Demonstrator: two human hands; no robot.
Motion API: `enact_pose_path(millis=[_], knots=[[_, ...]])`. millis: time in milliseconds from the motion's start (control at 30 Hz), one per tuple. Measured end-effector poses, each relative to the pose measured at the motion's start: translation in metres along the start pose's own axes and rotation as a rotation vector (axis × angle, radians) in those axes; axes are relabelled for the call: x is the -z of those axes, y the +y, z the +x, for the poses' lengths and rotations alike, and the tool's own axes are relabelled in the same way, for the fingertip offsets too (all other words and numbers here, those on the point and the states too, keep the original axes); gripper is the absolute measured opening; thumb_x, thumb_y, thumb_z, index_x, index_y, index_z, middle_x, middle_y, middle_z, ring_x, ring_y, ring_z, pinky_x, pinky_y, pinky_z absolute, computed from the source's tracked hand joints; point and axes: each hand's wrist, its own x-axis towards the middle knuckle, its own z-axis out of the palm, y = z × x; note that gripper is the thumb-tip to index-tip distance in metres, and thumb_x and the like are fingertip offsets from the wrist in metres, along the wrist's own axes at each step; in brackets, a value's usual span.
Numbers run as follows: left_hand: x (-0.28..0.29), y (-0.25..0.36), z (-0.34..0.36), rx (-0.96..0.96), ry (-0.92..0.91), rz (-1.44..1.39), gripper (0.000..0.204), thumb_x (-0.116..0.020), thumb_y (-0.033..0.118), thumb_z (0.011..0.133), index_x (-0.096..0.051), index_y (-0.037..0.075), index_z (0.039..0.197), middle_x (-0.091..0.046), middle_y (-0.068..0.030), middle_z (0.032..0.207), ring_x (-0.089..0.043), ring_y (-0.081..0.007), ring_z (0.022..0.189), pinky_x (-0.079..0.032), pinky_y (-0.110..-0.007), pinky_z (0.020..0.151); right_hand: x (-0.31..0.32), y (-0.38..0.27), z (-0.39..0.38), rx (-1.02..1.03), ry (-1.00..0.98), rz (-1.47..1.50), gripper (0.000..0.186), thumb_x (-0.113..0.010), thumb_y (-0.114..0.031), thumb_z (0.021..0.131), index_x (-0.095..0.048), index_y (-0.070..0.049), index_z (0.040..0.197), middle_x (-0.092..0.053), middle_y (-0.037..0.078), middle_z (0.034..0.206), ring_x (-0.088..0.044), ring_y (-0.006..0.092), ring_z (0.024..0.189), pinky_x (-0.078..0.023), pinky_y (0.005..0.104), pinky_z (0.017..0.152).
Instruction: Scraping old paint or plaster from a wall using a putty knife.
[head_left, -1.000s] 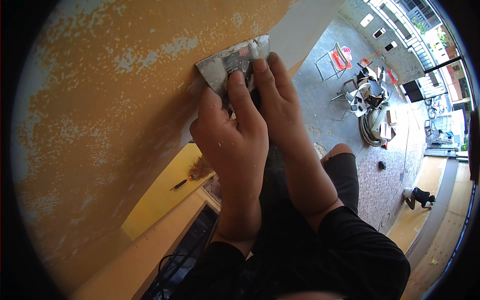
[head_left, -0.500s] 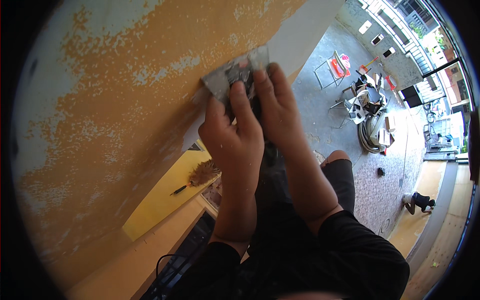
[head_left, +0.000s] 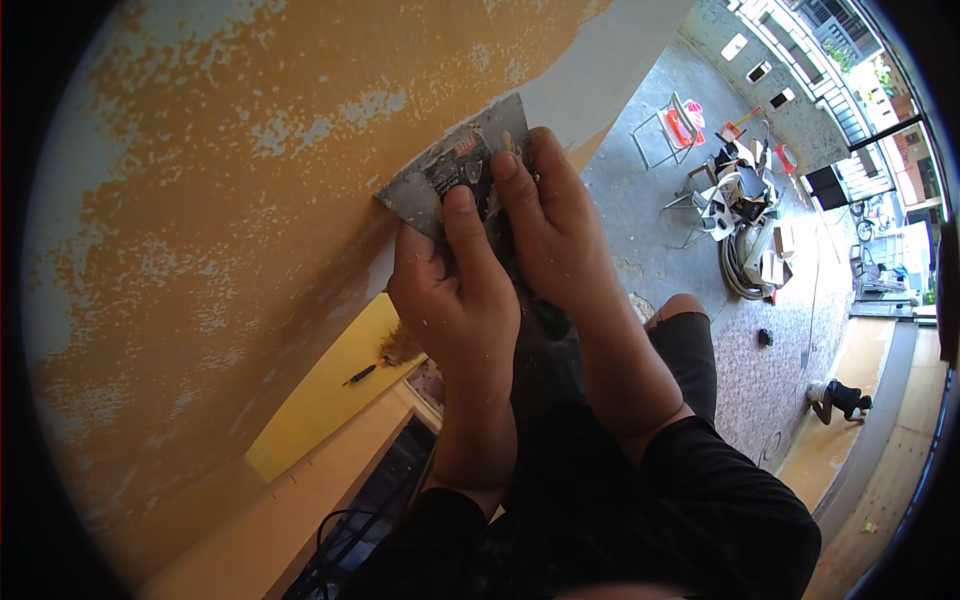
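Grey metal, smeared and flecked with pale dust, makes up the wide flat blade of the scraper (head_left: 455,175), which lies pressed against the wall (head_left: 220,200) with its long edge pointing up and to the left. A dark label patch shows on the blade's face just above the fingertips. The wall around it is ochre-yellow paint, worn through in pale bluish-white patches and speckles; to the upper right of the blade a plain whitish strip runs up toward the corner.

The left hand (head_left: 455,300) is closed around the lower part of the tool, its index finger laid straight along the blade. The right hand (head_left: 555,225) lies beside it, touching it, fingers pressed flat on the blade's right half. The handle is hidden under both hands, so its shape cannot be told.

Far below, on a grey floor (head_left: 650,210), stand a chair with a red seat (head_left: 672,125) and a heap of what seems to be hoses and tools (head_left: 745,225).
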Motion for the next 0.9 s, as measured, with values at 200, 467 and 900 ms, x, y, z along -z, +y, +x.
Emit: enact_pose_path(millis=[200,467,900], knots=[[-0.001,0.022,0.016,-0.112,-0.011,0.045,0.029,-0.057,0.020,0.094,-0.062,-0.007,0.101,-0.068,-0.0105,0.092,-0.063,-0.0108,0.080,-0.052,-0.023,0.065,-0.019,-0.005,0.013,0.143,0.118,0.216,0.025,-0.052,-0.026,0.096,-0.046,-0.001,0.095,-0.054,0.009,0.070,-0.050,0.0132,0.061,-0.044,0.0309,0.055],[0.001,0.015,0.011,-0.082,-0.087,-0.054,0.029,-0.056,0.019,0.095,-0.061,-0.007,0.105,-0.067,-0.0099,0.096,-0.062,-0.0106,0.083,-0.050,-0.023,0.071,-0.010,-0.004,0.005,0.101,0.061,0.248,0.024,-0.052,-0.024,0.096,-0.046,-0.001,0.095,-0.055,0.010,0.075,-0.051,0.0130,0.067,-0.044,0.0303,0.057],[0.005,-0.002,-0.002,0.013,-0.003,-0.060,0.026,-0.055,0.017,0.095,-0.062,-0.007,0.102,-0.067,-0.0114,0.095,-0.063,-0.0118,0.084,-0.051,-0.023,0.072,-0.004,-0.008,-0.002,0.031,0.012,-0.006,0.026,-0.051,-0.023,0.096,-0.045,0.002,0.099,-0.058,0.015,0.074,-0.055,0.0171,0.064,-0.044,0.0317,0.055]])
